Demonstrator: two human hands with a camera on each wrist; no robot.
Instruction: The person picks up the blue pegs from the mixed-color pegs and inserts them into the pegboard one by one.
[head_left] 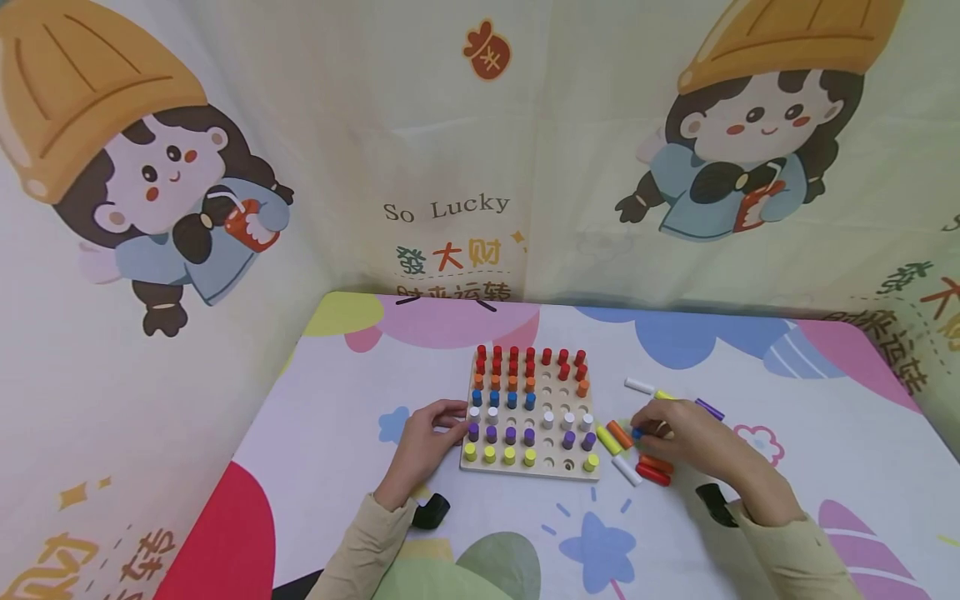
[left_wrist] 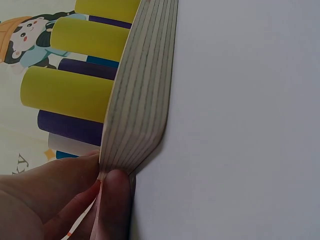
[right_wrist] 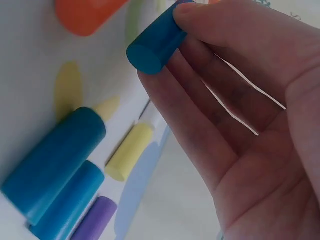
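Note:
A wooden pegboard (head_left: pixel 525 472) lies on the table, with rows of red, orange, blue, white, purple and yellow pegs and some vacant holes on its right half. My left hand (head_left: pixel 426 443) grips the board's left edge; up close, thumb and fingers pinch the board's layered side (left_wrist: pixel 140 95) beside the yellow pegs (left_wrist: pixel 70 92). To the right of the board, my right hand (head_left: pixel 690 433) pinches a blue peg (right_wrist: pixel 157 45) between thumb and fingertips, above the loose pegs. In the head view, the hand hides most of that peg.
Loose pegs lie right of the board: an orange peg (head_left: pixel 619 434), a yellow peg (head_left: pixel 609 441), a white peg (head_left: pixel 627 471), a red peg (head_left: pixel 653 475) and others. Two blue pegs (right_wrist: pixel 55 165) lie below the right hand. A printed cloth wall (head_left: pixel 450 150) stands behind the table.

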